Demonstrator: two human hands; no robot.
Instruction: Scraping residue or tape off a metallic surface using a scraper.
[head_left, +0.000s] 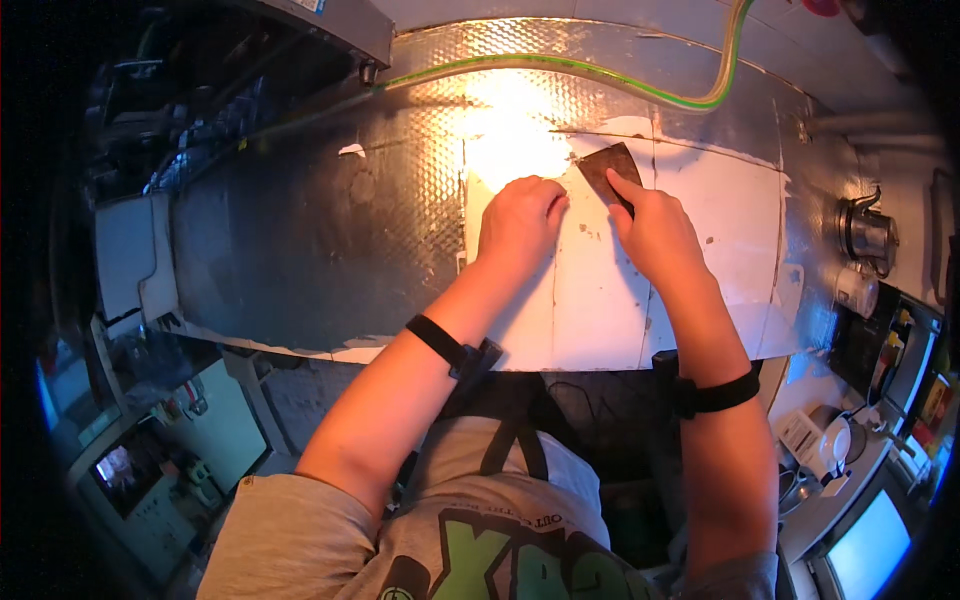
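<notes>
In my right hand (655,225) is a dark, flat scraper (612,170), its broad blade pointing up and left. The blade lies over white tiles (600,290) that show small dark bits and grey joints. My left hand (522,218) is closed, fingers curled, just left of the scraper and over the bright part of the surface. Whatever its fingers hold, if anything, is hidden. Silver textured foil (310,230) covers the left part of the surface and also runs along its top and right side. The foil's edge beside the tiles is ragged.
A clear hose with a green stripe (560,62) runs across the top. A metal box (350,25) juts in at upper left. A metal kettle (868,235) and a white container (856,290) stand at right. At lower right is a lit screen (870,545). Strong light glares above my left hand.
</notes>
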